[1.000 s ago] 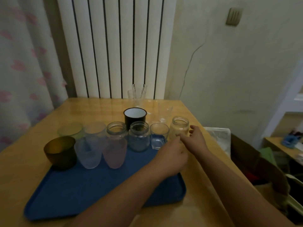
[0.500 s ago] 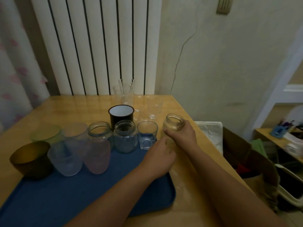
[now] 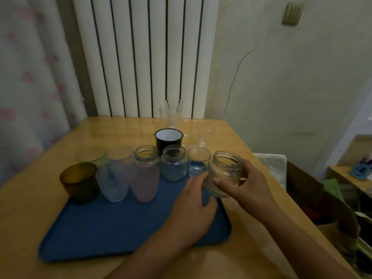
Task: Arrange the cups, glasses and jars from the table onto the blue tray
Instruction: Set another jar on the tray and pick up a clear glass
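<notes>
A clear ribbed glass jar [image 3: 225, 174] with a threaded neck is clasped in the right hand [image 3: 249, 184], fingers curled round its far side and thumb on the near side, so that it tilts slightly over the right far corner of the blue tray [image 3: 124, 234]. The left hand [image 3: 193, 208] hovers over the tray with its fingers half bent, their tips touching the jar's left wall but not closed on it. The tray is flat matt plastic with rounded corners and lies on the glossy wooden desk [image 3: 30, 208]. On it stand an amber bowl-shaped cup [image 3: 79, 182], a frosted bluish cup [image 3: 113, 183], a frosted pink cup [image 3: 145, 184], two clear jars [image 3: 174, 163] and a small square tumbler [image 3: 198, 162]. A dark enamel mug [image 3: 169, 140] stands beyond them. Half a second ago the jar stood on the desk to the right; now it is lifted and closer to the tray.
</notes>
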